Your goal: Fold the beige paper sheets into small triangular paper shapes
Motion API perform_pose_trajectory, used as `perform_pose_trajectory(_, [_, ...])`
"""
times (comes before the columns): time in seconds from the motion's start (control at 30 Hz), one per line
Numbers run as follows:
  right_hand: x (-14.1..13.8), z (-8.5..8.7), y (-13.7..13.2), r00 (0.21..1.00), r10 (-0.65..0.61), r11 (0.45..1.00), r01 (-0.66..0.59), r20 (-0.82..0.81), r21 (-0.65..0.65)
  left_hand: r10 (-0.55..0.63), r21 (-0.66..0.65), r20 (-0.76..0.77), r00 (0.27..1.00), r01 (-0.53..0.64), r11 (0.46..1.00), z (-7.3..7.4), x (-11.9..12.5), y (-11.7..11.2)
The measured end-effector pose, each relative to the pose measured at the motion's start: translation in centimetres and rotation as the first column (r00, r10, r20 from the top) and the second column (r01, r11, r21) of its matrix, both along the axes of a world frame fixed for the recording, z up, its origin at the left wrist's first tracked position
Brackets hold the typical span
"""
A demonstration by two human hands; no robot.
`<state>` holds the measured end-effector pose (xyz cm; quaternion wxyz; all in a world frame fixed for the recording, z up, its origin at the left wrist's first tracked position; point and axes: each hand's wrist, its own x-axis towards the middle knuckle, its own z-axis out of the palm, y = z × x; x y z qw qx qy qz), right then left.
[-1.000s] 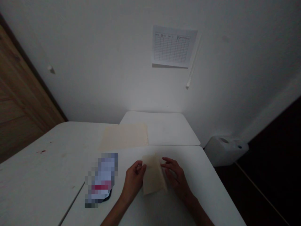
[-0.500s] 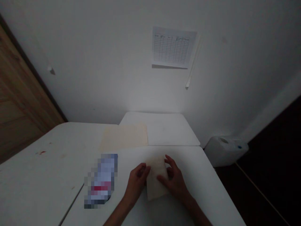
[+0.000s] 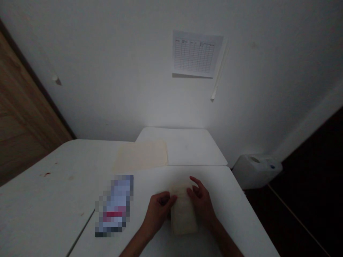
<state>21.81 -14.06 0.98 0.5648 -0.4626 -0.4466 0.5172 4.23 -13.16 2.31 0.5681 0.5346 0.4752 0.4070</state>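
Note:
A folded piece of cream cloth [image 3: 183, 216] is between my two hands, low in the head view and slightly blurred. My left hand [image 3: 160, 210] grips its upper left edge, thumb on top and the other fingers curled beneath. At the upper right edge, my right hand [image 3: 203, 201] has its thumb against the cloth; the index finger sticks up and the other fingers bend behind the edge. Farther back to the left, a flat cream cloth sheet [image 3: 140, 155] lies spread out across the table surfaces.
A white table [image 3: 233, 221] is under my hands, with another white table [image 3: 34, 203] adjoining on the left. Beside my left arm lies a pixelated object [image 3: 115, 207]. A printed sheet [image 3: 197, 53] hangs on the wall. On the floor at right stands a white plastic jug [image 3: 255, 175].
The folded cloth has turned a little and moved toward me and to the right. My left hand has shifted slightly right, and my right thumb now lies at the cloth's upper right edge.

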Motion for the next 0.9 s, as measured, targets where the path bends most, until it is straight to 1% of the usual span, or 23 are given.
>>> perform_pose_trajectory(0.1, [0.19,0.19,0.01,1.000,-0.018,0.999,0.017,-0.014,-0.047,-0.046,0.020,0.009,0.999,0.046,0.999,-0.20,0.15,-0.17])
perform_pose_trajectory(0.17, [0.21,0.35,-0.09,1.000,-0.030,0.998,0.030,-0.008,-0.054,-0.047,0.019,0.031,0.998,0.047,0.999,-0.32,0.16,-0.13])
perform_pose_trajectory(0.23, [0.18,0.47,-0.16,1.000,-0.022,0.998,0.022,-0.007,-0.052,-0.013,0.021,0.053,0.999,0.012,1.000,-0.41,0.08,0.02])
perform_pose_trajectory(0.37, [0.08,0.54,-0.22,1.000,-0.017,0.999,0.018,0.023,-0.040,0.110,0.041,0.055,0.992,-0.112,0.993,-0.35,-0.18,0.36])
perform_pose_trajectory(0.47, [0.09,0.46,-0.25,0.998,-0.027,0.999,0.028,0.056,-0.021,0.158,0.059,0.042,0.986,-0.161,0.985,-0.17,-0.31,0.33])
perform_pose_trajectory(0.57, [0.14,0.36,-0.28,0.999,-0.017,1.000,0.018,0.044,-0.012,0.184,0.091,0.020,0.983,-0.185,0.979,-0.12,-0.37,0.17])
perform_pose_trajectory(0.73, [0.19,0.37,-0.26,0.999,-0.009,1.000,0.009,0.034,-0.001,0.189,0.138,-0.022,0.982,-0.184,0.973,-0.20,-0.43,0.08])
perform_pose_trajectory(0.9, [0.16,0.45,-0.27,0.999,-0.014,1.000,0.015,0.034,-0.012,0.208,0.137,-0.043,0.977,-0.200,0.970,0.07,-0.38,0.01])
